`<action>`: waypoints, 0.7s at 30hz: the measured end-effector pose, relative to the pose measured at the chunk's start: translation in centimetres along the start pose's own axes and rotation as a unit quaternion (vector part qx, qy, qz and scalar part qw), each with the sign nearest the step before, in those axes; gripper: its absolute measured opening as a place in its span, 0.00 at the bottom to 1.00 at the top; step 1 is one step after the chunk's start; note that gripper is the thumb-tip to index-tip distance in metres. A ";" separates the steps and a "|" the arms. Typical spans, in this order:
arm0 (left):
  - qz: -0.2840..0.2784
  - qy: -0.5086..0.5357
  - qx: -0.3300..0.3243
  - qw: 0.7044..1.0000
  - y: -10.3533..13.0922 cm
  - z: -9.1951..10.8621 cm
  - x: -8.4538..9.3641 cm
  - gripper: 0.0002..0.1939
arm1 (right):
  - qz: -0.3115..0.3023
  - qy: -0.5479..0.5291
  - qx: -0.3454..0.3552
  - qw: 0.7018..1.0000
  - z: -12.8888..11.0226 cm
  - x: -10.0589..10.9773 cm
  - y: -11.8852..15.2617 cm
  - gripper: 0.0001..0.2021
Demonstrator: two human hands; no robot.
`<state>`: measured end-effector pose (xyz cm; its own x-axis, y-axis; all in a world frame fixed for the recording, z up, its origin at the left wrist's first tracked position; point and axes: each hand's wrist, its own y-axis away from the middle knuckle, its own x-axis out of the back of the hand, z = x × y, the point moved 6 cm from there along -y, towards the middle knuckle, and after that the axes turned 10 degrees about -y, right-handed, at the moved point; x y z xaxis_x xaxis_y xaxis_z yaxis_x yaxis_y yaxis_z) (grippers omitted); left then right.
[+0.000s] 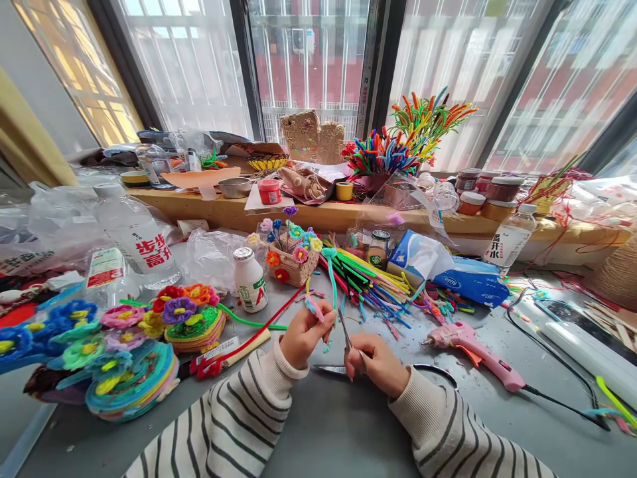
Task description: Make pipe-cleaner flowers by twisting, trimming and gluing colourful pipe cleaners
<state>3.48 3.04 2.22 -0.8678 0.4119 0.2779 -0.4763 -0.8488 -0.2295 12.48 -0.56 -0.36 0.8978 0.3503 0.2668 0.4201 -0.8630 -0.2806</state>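
My left hand (307, 332) is closed in a pinch on a small pink pipe cleaner piece (313, 307), with a bit of yellow above it. Slim metal scissors (346, 329) point upward from my right hand (375, 362), whose fingers are wrapped round them. The blades are close to the left fingertips, and the handles are mostly hidden. A teal pipe cleaner (332, 279) stands just behind my hands. Beneath my right hand lies a larger pair of scissors (331, 370) with dark handles on the grey table.
Left are pipe cleaner flowers (124, 335), a white bottle (250, 282) and a red-and-cream tool (233, 355). Behind stand a flower basket (298, 269) and loose pipe cleaners (365, 279). To the right lie a pink glue gun (480, 352) with its cord and a blue tissue pack (468, 282).
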 end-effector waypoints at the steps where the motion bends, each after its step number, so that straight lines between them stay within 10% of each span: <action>1: -0.002 -0.002 0.002 1.000 0.0 0.0 0.0 0.11 | -0.011 0.005 0.001 1.000 0.1 -0.2 0.1 0.29; 21: -0.091 -0.041 -0.014 0.995 0.3 0.1 -1.4 0.11 | 0.035 -0.010 -0.014 0.999 0.3 0.7 0.1 0.25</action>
<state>4.54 2.19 1.82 -0.7530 0.5281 0.3925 -0.6289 -0.7530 -0.1935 13.20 -0.28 -0.50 0.9273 0.2957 0.2295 0.3527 -0.8956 -0.2712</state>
